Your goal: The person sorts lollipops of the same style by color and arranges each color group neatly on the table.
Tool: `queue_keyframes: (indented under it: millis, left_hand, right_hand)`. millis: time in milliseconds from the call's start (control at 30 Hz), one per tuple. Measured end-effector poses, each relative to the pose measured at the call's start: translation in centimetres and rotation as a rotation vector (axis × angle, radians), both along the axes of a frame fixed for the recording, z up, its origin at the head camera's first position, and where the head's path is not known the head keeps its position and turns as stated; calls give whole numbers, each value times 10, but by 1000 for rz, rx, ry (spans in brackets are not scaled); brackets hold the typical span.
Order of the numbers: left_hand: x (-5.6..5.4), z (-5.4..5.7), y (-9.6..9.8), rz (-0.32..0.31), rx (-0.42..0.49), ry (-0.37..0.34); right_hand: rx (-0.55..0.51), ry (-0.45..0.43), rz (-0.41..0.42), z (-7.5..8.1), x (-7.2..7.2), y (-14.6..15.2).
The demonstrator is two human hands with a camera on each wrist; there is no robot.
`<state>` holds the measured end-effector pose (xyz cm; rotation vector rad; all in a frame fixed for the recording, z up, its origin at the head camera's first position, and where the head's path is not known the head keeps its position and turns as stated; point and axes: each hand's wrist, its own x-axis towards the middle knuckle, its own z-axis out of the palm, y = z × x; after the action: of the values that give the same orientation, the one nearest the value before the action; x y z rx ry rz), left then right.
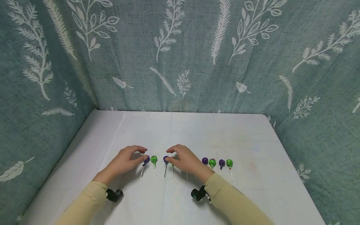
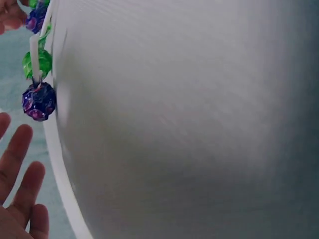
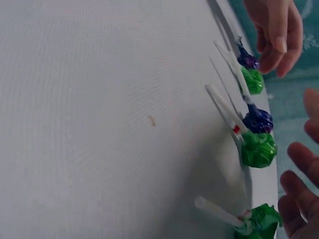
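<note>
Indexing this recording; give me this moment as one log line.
left grip: at leftmost purple lollipop | right grip: at next purple lollipop | contact: unclear | green lollipop: between them | surface: white table

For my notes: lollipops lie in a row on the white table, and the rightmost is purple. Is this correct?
Wrong colour: the rightmost lollipop is green, as the head view shows. The lollipops do lie in a row on the white table.
</note>
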<state>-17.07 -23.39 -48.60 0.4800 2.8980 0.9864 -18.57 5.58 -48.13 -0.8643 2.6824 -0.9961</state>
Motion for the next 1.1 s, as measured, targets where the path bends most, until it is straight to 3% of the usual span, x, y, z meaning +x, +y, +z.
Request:
queue_keyframes:
  millis: [200,500,933,1100]
  left_hand:
    - [-4,-5,5,-12,-96,2]
    - [-6,-5,9,-10,-162,-16]
    - [-10,-2,9,-17,-153,-31]
    - [-17,8,7,8,-135,-39]
  right_hand:
    - [164,92,-20,-6,-2,-7]
    - [298,185,-5,-13,-2,-15]
    - [299,229,-2,-12,-3,-18]
    - [280,222,6,-14,-4,-19]
